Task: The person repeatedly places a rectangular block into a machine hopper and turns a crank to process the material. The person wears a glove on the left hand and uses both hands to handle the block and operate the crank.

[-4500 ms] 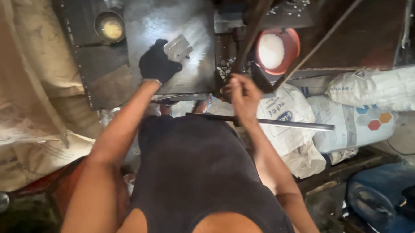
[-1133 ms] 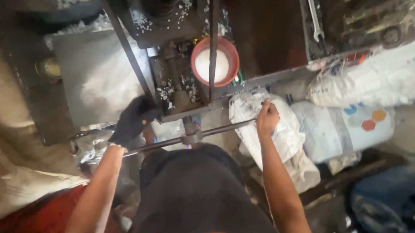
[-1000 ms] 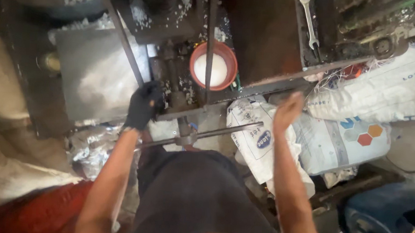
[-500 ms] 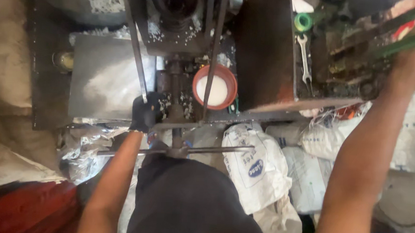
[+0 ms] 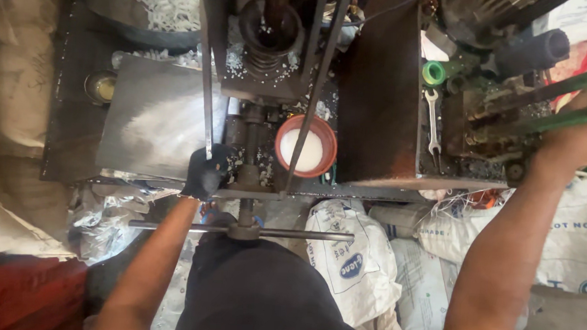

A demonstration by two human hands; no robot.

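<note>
Head view: left hand (image 5: 204, 174), gloved, gripped a thin metal rod (image 5: 207, 80) left of the orange bowl (image 5: 306, 145); right hand (image 5: 586, 130), far right of it, fingers wrapped around green bars (image 5: 564, 119).

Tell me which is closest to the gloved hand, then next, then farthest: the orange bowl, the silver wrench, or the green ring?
From the gloved left hand:
1. Orange bowl, just to its right.
2. Silver wrench, farther right on the machine.
3. Green ring, right above the wrench, slightly farther.
</note>
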